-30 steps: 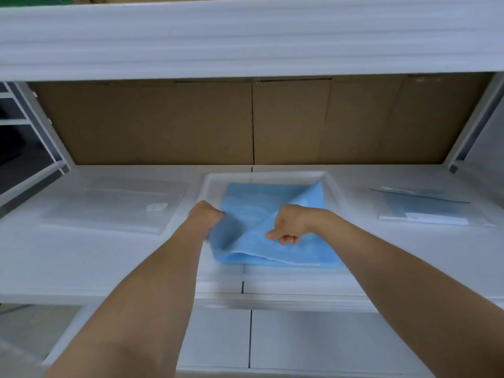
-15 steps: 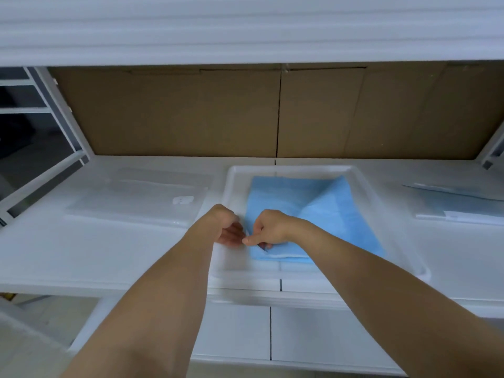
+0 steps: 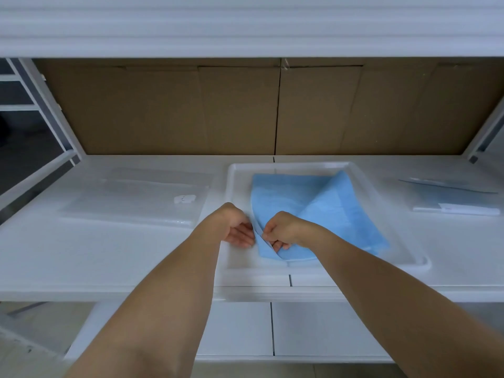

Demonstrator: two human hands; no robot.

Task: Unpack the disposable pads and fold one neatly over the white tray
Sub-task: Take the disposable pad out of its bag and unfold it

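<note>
A blue disposable pad [image 3: 313,205] lies partly folded inside the white tray [image 3: 381,192] on the white shelf. One flap slants from its back right corner toward the front left. My right hand [image 3: 281,230] pinches the pad's front left corner. My left hand [image 3: 237,227] sits just left of that corner, fingers curled against the pad's edge; whether it grips the pad is unclear.
A clear empty plastic wrapper [image 3: 136,197] lies flat on the shelf to the left. A pack with more pads [image 3: 452,197] rests at the right. Cardboard [image 3: 272,110] lines the back, and another shelf [image 3: 245,23] hangs overhead.
My hands came together at the pad's front left corner, carrying the flap down and left. The view shifted, so the tray now appears further right.
</note>
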